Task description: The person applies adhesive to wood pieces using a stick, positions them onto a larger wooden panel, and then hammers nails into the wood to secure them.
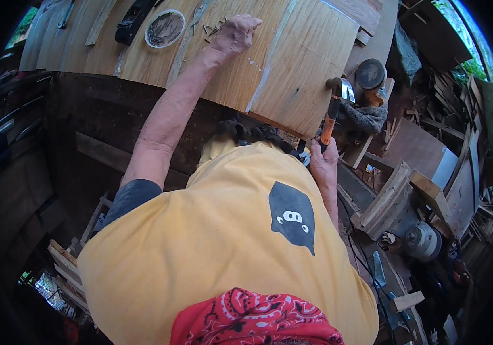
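Observation:
My right hand (pixel 323 156) is wrapped round the orange and black handle of a claw hammer (pixel 330 118), held up by the right edge of the wooden panel (pixel 309 75). The hammer's metal head points away from me. Over the panel, my left hand (pixel 236 34) is closed, its fingers curled together; whatever they may hold is too small to make out. Loose nails (pixel 209 29) lie on the wood just left of that hand. Farther left, a round white tub (pixel 148 35) holds many more nails.
A black tool (pixel 133 23) lies left of the tub, near a thin wood strip (pixel 100 23). Right of the panel are an angle grinder (pixel 371 75) and a grey cloth (pixel 370 118). Stacked boards and offcuts (pixel 384 195) crowd the right side, with another grinder-like machine (pixel 422 240).

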### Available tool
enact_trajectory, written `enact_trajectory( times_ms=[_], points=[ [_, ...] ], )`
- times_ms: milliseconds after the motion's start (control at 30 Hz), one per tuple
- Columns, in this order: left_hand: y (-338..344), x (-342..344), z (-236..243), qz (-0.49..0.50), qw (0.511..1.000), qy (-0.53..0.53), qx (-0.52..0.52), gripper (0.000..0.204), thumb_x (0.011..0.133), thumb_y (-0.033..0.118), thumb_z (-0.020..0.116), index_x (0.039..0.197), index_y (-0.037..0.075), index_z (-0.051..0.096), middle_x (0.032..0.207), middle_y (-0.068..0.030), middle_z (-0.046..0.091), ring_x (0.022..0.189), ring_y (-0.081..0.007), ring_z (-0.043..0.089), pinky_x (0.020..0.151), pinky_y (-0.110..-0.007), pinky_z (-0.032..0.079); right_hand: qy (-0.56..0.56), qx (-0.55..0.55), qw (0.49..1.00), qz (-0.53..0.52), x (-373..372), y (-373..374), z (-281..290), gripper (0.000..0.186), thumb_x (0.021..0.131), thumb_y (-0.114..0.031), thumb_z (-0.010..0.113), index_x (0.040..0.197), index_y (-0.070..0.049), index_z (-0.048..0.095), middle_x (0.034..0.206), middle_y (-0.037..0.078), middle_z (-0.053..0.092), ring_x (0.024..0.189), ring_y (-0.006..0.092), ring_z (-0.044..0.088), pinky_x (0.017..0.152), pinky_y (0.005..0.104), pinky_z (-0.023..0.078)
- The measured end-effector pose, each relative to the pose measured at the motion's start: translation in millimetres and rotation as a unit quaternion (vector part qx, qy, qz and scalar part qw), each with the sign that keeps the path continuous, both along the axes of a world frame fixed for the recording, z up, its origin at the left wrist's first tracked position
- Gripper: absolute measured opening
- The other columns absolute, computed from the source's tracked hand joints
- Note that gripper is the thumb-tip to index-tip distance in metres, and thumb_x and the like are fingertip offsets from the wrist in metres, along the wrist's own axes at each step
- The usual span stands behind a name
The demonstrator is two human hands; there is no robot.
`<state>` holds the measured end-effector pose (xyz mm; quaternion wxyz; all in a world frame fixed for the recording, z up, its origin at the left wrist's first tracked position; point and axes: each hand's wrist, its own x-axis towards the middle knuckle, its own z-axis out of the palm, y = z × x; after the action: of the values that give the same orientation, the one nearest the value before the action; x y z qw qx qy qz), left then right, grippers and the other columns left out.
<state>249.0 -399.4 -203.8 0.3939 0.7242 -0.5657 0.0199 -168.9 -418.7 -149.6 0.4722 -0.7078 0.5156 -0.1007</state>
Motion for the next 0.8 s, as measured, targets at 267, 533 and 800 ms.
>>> enact_trajectory(
  times_ms=[267, 533, 800],
  points=[
    [-7.7, -9.6, -3.4, 0.061, 0.989, 0.124, -0.045, 0.012, 0.096, 0.011, 0.07, 0.105, 0.009, 0.078, 0.095, -0.0109, 0.076, 0.087, -0.027, 0.074, 0.078, -0.036, 0.06, 0.035, 0.001, 0.999, 0.005, -0.2, -8.3, 9.8, 0.018, 0.101, -0.017, 0.065, 0.104, -0.001, 0.057, 0.079, 0.009, 0.059, 0.073, 0.0181, 0.057, 0.071, 0.0375, 0.05],
    [-43.1, -43.4, -21.4, 0.03, 0.944, 0.327, -0.02, 0.009, 0.095, 0.013, 0.075, 0.102, 0.009, 0.081, 0.096, -0.0053, 0.078, 0.084, -0.017, 0.074, 0.074, -0.031, 0.06, -0.024, 0.017, 0.999, 0.037, 14.9, -25.7, 11.7, 0.014, 0.105, -0.016, 0.062, 0.107, -0.003, 0.058, 0.081, -0.002, 0.054, 0.071, 0.006, 0.049, 0.063, 0.0277, 0.044],
    [-54.3, -44.1, -28.9, 0.029, 0.985, 0.16, -0.059, 0.008, 0.085, 0.005, 0.077, 0.092, 0.004, 0.076, 0.088, -0.013, 0.071, 0.082, -0.0279, 0.07, 0.073, -0.037, 0.054, -0.075, 0.034, 0.994, 0.078, 48.9, -34.5, 27.8, 0.016, 0.103, -0.015, 0.064, 0.107, -0.002, 0.058, 0.083, 0.007, 0.056, 0.076, 0.0144, 0.053, 0.073, 0.0334, 0.049]
  ],
)
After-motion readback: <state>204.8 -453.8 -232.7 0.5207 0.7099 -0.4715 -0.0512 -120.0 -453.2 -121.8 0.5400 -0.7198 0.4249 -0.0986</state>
